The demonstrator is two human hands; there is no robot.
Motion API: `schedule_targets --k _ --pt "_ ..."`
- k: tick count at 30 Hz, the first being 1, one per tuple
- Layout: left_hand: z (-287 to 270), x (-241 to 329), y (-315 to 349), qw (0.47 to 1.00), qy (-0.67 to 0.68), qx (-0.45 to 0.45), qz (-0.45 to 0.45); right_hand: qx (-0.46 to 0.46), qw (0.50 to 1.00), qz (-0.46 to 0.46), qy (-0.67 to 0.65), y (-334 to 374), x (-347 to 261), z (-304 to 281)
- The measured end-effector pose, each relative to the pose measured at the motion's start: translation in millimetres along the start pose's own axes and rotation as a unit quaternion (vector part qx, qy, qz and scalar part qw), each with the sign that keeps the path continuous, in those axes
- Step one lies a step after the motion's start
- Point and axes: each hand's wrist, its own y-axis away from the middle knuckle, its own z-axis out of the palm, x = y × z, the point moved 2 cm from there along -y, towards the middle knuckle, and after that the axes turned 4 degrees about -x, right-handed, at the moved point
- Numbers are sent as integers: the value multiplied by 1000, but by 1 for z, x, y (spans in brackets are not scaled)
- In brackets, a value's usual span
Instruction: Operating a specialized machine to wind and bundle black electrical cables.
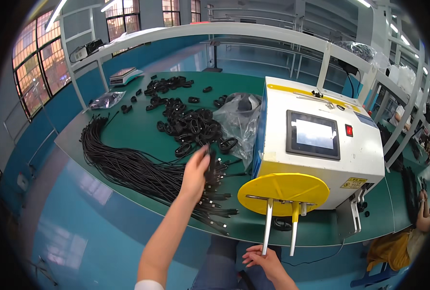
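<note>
My left hand (194,175) is closed over the connector ends of a long bundle of black cables (133,162). A dark, motion-blurred black cable (212,166) shows at its fingers; whether it is coiled is unclear. Just beyond lies a heap of coiled black cables (191,123). Low in front of the machine, my right hand (264,261) has loosely bent fingers, apart, with nothing visible in them. It is close to the lower end of a metal rod (268,227) that sticks out from a yellow disc (283,193); contact is unclear.
The white winding machine (321,140) with a screen (313,135) and red switch (349,130) takes up the right of the green table (142,130). A clear plastic bag (239,121) leans beside it. Farther left are a scale (124,76) and a small bag (107,100). Another person sits at far right.
</note>
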Motion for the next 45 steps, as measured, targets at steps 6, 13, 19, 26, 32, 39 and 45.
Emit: schedule_targets --k 6,13,19,26,32,39,45 --pt "-34 1 -107 840 -507 114 157 -10 1000 8 -6 -1 -6 12" --pt "-23 15 8 814 -550 -22 185 -32 999 -9 13 -2 10 1" --pt "-45 19 77 727 -630 -144 232 -66 998 0 19 -14 12 19" --pt "-49 17 78 668 -686 -189 220 -70 995 -5 68 -17 -7 38" --pt "-52 14 72 683 -662 -200 235 -67 995 -9 69 -10 -5 39" --pt "-47 18 70 693 -652 -169 257 -79 994 -8 77 -6 -3 39" --pt "-47 15 65 734 -615 -172 229 -64 995 -2 75 -4 -4 41"
